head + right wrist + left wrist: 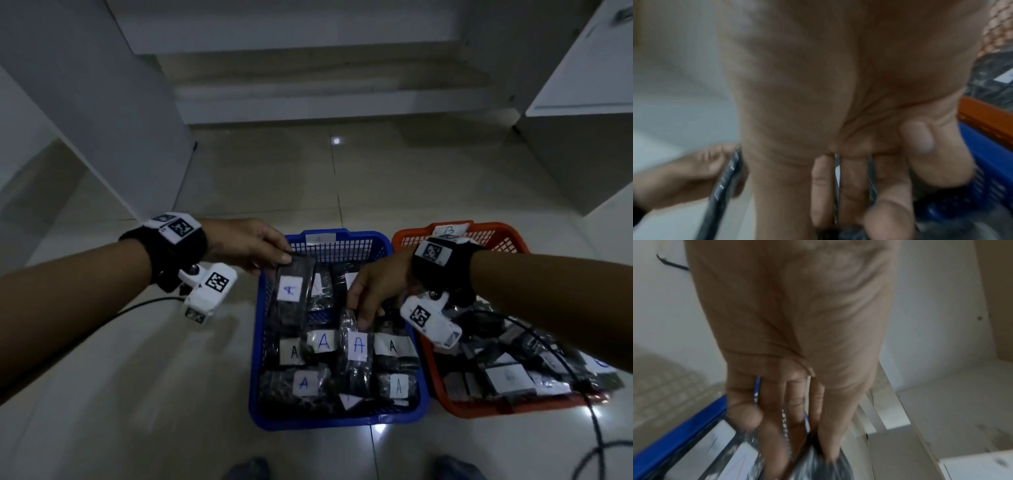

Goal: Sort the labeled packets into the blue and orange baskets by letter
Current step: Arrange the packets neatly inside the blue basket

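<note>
The blue basket (339, 419) stands on the floor with several dark packets labelled A lying in it. Right of it, the orange basket (496, 409) holds more packets. My left hand (281, 258) pinches the top edge of a packet labelled A (291, 291), which hangs over the blue basket's left side. In the left wrist view my left hand's fingers (777, 443) lie along that packet (818, 467). My right hand (368, 315) reaches into the blue basket and pinches the top of another A packet (358, 356). The right wrist view is blurred, with my right hand's fingers (888, 216) curled.
A paper label marked B (450, 230) sits on the orange basket's far wall. A black cable (596, 428) runs across the tiled floor at the right. White cabinets stand at the left (85, 102) and right (582, 85). Bare tiles lie left of the blue basket.
</note>
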Demonstrator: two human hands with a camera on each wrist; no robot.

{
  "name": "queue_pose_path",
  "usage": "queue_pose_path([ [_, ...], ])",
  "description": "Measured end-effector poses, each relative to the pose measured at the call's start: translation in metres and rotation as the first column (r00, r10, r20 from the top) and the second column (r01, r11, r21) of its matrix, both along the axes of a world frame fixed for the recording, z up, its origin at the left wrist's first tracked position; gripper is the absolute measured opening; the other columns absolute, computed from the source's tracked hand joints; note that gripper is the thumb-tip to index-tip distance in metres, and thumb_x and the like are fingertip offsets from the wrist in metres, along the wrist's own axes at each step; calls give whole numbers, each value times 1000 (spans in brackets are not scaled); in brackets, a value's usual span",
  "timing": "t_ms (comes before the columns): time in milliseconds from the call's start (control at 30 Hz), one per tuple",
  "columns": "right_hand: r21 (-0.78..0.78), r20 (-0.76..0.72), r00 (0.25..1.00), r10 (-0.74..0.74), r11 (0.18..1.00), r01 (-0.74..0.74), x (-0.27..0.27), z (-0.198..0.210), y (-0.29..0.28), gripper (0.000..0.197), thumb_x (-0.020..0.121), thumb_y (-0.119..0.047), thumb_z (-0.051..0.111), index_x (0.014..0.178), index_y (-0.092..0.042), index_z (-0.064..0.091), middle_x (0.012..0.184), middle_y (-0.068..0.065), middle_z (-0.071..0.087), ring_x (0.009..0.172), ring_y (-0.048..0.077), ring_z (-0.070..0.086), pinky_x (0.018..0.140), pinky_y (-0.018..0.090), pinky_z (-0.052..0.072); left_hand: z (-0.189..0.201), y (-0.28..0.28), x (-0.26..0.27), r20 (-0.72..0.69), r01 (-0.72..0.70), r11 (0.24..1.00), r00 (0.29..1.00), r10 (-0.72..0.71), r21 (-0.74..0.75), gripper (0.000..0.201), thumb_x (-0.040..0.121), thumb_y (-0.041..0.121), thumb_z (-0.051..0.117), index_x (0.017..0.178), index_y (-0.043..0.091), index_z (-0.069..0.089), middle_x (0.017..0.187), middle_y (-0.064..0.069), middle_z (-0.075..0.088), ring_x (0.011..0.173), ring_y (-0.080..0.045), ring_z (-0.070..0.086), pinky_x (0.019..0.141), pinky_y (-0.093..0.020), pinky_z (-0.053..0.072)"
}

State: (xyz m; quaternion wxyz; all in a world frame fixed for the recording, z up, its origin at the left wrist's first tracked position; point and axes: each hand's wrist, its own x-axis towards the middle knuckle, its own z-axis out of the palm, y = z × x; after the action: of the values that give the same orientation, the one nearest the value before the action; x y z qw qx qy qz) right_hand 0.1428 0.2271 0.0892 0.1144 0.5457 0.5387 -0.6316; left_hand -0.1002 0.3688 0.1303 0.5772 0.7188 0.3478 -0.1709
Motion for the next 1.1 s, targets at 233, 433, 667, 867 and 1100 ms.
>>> queue_pose_path([
  [233,168,-31,895,-446,880,444,35,24,19,9,92,-17,69,95,-8,69,64,-5,68,51,4,59,42,14,42,-8,20,12,77,-261,892,965,251,370,17,97,27,62,107,15,68,100,-3,73,86,-16,67,67,-27,47],
  [433,245,29,773,-634,754,609,16,-10,36,18,95,-17,66,90,0,70,69,11,69,49,13,57,42,21,42,-22,25,15,108,-309,847,951,291,434,12,100,22,56,95,16,65,96,-9,69,82,-17,61,58,-25,43],
  [667,48,-9,691,-723,690,723,-23,-67,58,20,101,-10,53,82,-8,58,82,8,66,71,16,65,56,23,54,-49,23,0,91,-415,865,909,407,282,19,99,18,57,109,5,66,102,-17,70,83,-23,65,78,-39,57],
  [867,52,-22,634,-773,633,773,-19,-101,71,10,97,-10,59,88,-12,59,97,10,63,101,27,64,100,45,53,-61,22,-4,95,-426,879,905,415,216,11,98,18,59,102,11,67,106,-18,69,85,-23,64,85,-41,56],
  [1100,117,30,569,-822,569,814,-17,-100,70,16,95,-18,67,86,-6,66,85,15,76,95,31,74,93,46,57,-61,22,-6,79,-315,903,949,305,293,20,98,20,60,110,7,68,108,-14,70,85,-15,61,63,-19,48],
])
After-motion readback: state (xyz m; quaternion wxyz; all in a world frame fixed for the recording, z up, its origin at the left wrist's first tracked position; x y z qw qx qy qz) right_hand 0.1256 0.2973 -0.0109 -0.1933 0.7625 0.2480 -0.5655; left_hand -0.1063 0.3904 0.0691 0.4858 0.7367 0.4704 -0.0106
